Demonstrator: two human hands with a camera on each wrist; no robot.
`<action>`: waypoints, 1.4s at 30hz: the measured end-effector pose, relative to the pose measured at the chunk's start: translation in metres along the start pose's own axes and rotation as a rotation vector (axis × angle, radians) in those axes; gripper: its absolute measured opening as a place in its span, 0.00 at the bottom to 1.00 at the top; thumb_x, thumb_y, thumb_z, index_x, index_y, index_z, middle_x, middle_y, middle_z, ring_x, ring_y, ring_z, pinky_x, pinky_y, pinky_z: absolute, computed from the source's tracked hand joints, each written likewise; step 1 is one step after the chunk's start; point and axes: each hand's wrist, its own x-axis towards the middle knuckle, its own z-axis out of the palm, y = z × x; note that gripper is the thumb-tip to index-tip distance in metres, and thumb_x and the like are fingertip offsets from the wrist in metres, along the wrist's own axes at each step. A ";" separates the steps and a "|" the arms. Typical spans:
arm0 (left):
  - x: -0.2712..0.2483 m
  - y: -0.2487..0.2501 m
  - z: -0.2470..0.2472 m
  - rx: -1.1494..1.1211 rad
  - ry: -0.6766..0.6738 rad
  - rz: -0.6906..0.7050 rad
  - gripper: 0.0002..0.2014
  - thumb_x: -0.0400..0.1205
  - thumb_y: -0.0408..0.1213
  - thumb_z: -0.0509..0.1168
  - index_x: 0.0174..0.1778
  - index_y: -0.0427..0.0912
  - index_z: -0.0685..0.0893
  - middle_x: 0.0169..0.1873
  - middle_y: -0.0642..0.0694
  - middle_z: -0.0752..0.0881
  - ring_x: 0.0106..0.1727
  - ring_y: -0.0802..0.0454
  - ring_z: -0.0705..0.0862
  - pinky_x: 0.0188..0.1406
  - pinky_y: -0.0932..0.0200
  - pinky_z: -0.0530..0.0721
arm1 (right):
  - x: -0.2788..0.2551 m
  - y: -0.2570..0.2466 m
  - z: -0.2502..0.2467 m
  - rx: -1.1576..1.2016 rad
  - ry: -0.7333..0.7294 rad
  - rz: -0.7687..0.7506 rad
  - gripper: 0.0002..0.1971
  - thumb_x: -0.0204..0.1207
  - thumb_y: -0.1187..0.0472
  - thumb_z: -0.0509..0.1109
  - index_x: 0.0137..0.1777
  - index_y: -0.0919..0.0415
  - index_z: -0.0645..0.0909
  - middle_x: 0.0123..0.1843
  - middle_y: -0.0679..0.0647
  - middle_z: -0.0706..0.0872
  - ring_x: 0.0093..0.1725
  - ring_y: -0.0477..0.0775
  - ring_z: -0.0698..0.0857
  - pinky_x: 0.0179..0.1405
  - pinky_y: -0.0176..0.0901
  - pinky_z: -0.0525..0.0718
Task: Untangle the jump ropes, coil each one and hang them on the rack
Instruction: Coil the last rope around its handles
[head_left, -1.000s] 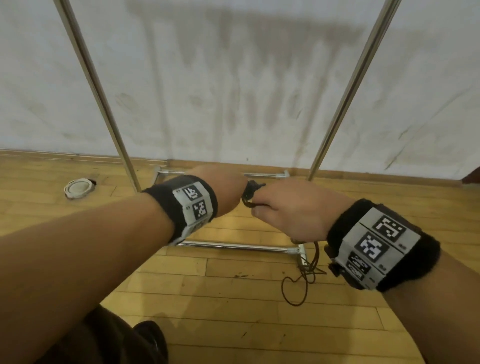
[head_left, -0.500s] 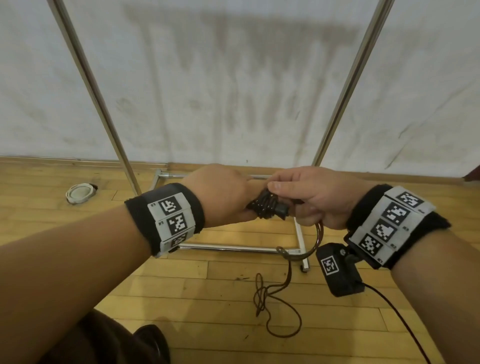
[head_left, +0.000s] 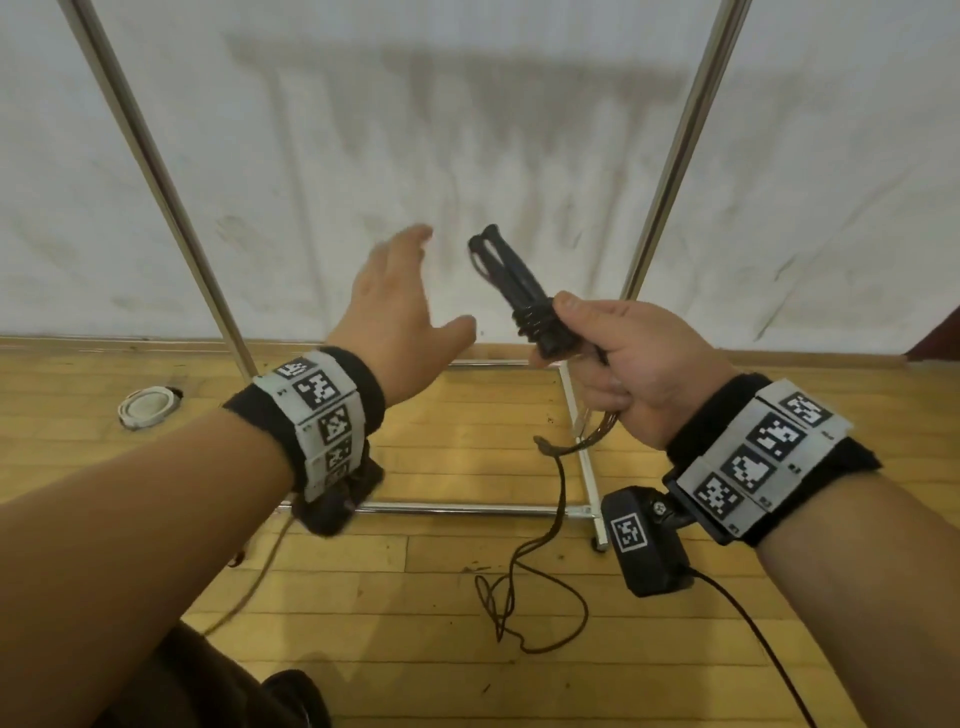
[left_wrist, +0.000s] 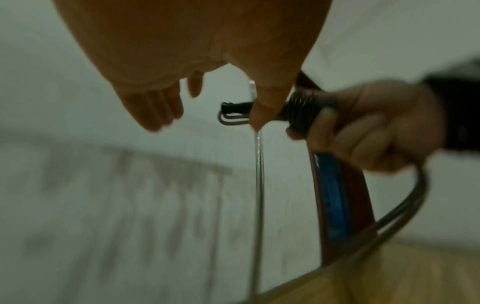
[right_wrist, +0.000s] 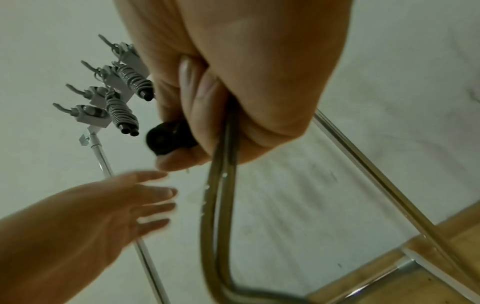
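From the head view we see our right hand (head_left: 631, 371) wrapped around a pair of black jump-rope handles (head_left: 519, 291), the cord (head_left: 550, 540) wound tight round them near the fist; the handles tilt up and to the left, and the loose cord drops below the fist to a small tangle on the wooden floor (head_left: 415, 597). Our left hand (head_left: 400, 312) is raised beside the handles, apart from them, fingers straight and spread, holding nothing. The two metal rack poles (head_left: 670, 156) rise against the white wall (head_left: 415, 130) behind both hands, and a small white ring (head_left: 148, 408) lies on the floor at left

Only the right wrist view shows the top of the rack: a row of grey hooks (right_wrist: 85, 111), with two coiled ropes (right_wrist: 122, 117) already hanging there, handles down. It also shows the butt end of the black handles poking out of our fist and the cord leaving in a double strand

The left wrist view, blurred, shows our open palm from beneath, and something blue and brown behind the fist that we cannot identify
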 end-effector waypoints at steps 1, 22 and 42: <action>-0.004 0.004 0.003 -0.255 -0.097 -0.192 0.32 0.85 0.53 0.74 0.81 0.44 0.73 0.72 0.44 0.83 0.69 0.46 0.84 0.73 0.45 0.83 | 0.000 0.001 0.002 -0.026 0.061 -0.026 0.19 0.88 0.51 0.66 0.61 0.68 0.85 0.49 0.66 0.93 0.21 0.49 0.62 0.19 0.41 0.59; -0.009 0.020 -0.010 -0.751 -0.303 -0.219 0.12 0.89 0.45 0.66 0.51 0.38 0.85 0.34 0.42 0.90 0.31 0.45 0.87 0.20 0.57 0.81 | -0.013 -0.017 0.033 -1.087 -0.010 -0.392 0.18 0.90 0.46 0.59 0.43 0.49 0.84 0.31 0.46 0.86 0.29 0.43 0.82 0.27 0.33 0.76; -0.049 0.027 0.041 0.378 -0.978 -0.168 0.11 0.83 0.43 0.73 0.59 0.45 0.85 0.34 0.47 0.92 0.24 0.55 0.81 0.22 0.62 0.80 | 0.002 -0.009 0.032 -1.428 -0.444 -0.029 0.16 0.86 0.47 0.64 0.47 0.53 0.90 0.39 0.49 0.89 0.39 0.52 0.87 0.43 0.48 0.85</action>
